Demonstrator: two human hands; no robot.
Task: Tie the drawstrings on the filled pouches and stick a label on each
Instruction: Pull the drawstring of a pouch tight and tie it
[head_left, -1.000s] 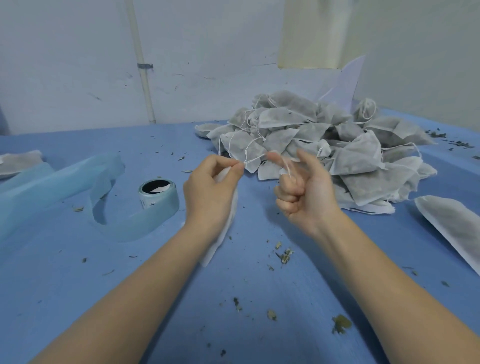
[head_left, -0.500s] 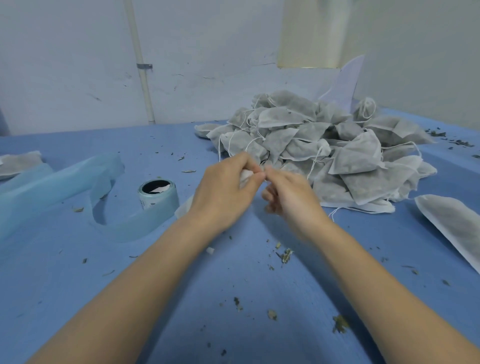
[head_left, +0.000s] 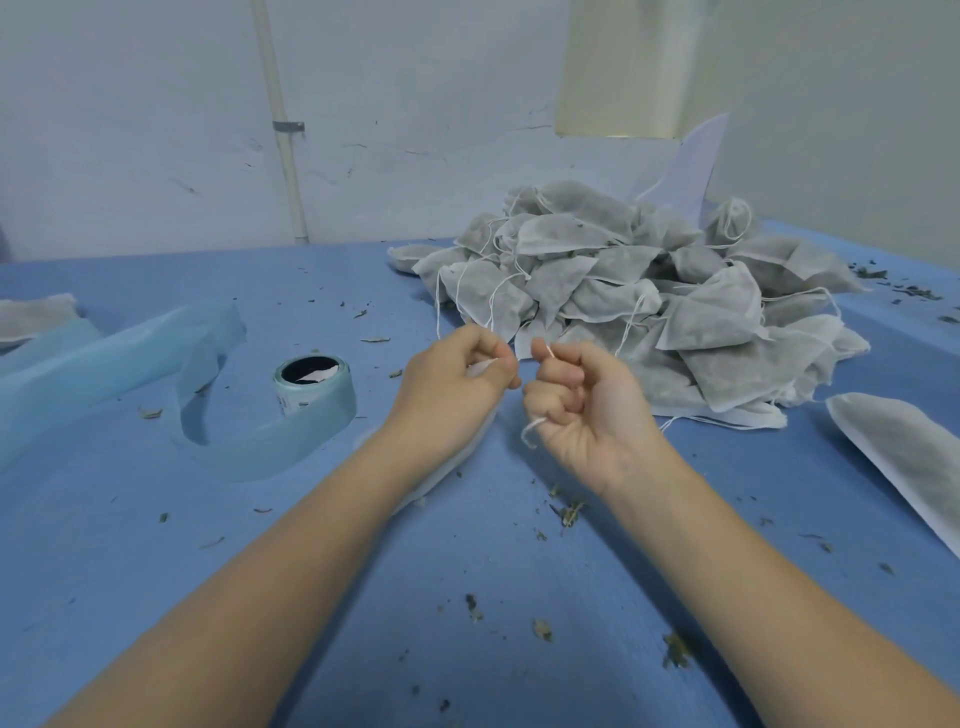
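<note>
The left hand (head_left: 457, 379) pinches the top of a white pouch (head_left: 441, 467). The right hand (head_left: 587, 400) is curled tight around its string (head_left: 530, 431).

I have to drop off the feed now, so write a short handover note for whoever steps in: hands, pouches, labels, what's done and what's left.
Left hand: pinches the neck of the pouch in hand, which hangs under the wrist.
Right hand: fingers curled round the white drawstring; its end dangles below the fist.
Pile of filled pouches lies behind the hands; one more pouch lies at the right.
Label roll stands to the left, its strip unrolled across the blue table.
Done: knot under way; finished or not, can't tell.
Left: label this pouch, then work through the pile.
</note>
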